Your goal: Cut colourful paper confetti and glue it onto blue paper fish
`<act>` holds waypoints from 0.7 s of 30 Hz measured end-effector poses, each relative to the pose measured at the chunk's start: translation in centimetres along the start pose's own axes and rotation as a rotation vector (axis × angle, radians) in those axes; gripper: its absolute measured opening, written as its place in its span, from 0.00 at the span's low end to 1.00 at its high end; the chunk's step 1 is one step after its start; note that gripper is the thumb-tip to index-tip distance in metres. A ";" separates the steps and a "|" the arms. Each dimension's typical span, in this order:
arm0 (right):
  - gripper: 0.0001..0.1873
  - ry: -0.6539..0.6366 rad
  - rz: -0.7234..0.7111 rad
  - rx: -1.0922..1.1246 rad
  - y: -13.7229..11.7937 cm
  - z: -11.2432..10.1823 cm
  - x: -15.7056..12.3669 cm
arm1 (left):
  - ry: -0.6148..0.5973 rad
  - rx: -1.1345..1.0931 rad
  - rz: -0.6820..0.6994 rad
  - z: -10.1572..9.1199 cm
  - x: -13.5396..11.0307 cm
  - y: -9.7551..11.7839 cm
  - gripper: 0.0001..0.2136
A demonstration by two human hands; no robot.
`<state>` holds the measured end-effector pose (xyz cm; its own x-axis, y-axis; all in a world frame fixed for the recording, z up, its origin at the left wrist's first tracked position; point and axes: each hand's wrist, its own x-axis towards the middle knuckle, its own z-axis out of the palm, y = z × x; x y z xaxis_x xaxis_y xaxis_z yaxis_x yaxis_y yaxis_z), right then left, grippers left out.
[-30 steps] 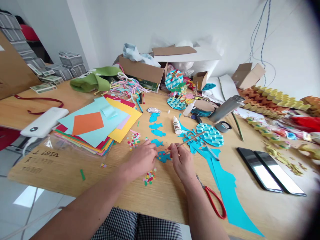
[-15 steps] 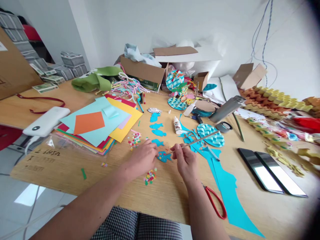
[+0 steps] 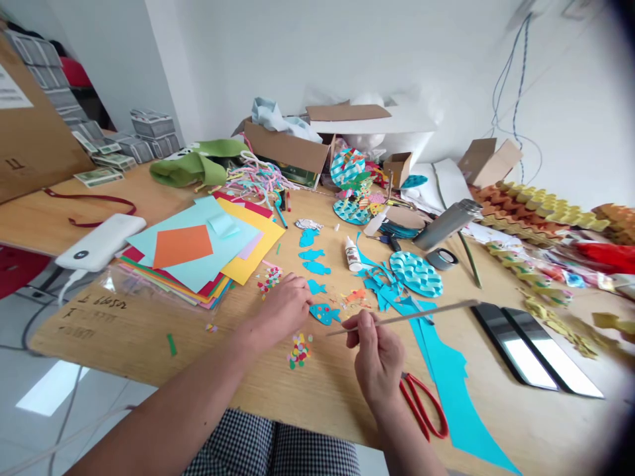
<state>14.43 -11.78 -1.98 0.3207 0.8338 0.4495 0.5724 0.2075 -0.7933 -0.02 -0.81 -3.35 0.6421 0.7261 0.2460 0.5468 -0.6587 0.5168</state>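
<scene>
A blue paper fish (image 3: 324, 314) with coloured dots lies flat on the table. My left hand (image 3: 282, 307) rests at its left end, fingers curled and holding its edge. Pinched in my right hand (image 3: 378, 354) is a thin stick (image 3: 426, 313), its tip just below the fish's tail, apart from it. Below the fish lies a pile of coloured paper dots (image 3: 298, 352); another pile of paper bits (image 3: 269, 279) is left of my fingers. Further plain blue paper fish (image 3: 316, 267) form a column beyond, and orange scraps (image 3: 354, 297) lie to the right.
A white glue bottle (image 3: 352, 254) stands beyond the scraps. Red-handled scissors (image 3: 424, 406) and blue offcut paper (image 3: 461, 396) lie right of my right forearm. Stacked coloured paper (image 3: 238, 264) is at left, two black phones (image 3: 516, 344) and a grey flask (image 3: 449, 223) at right.
My right hand has drawn the stick's tip away from the fish, toward me and slightly right, and the stick lies flatter. My left hand stays at the fish. The view has shifted a little.
</scene>
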 end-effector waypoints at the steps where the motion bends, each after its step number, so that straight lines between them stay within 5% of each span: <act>1: 0.21 0.014 0.006 -0.006 0.3 0.1 -0.6 | 0.015 -0.006 0.002 0.1 0.0 -0.2 0.13; 6: 0.21 -0.005 -0.039 0.029 1.4 0.8 -2.5 | 0.076 -0.015 0.018 0.4 0.1 -0.7 0.12; 21: 0.20 -0.014 -0.154 0.107 1.7 1.0 -2.6 | 0.219 0.068 0.081 -0.2 0.3 -0.9 0.11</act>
<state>13.86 -13.06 -4.92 0.2247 0.7949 0.5636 0.5297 0.3858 -0.7554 -0.35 0.03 -3.58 0.5574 0.6913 0.4599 0.5380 -0.7226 0.4341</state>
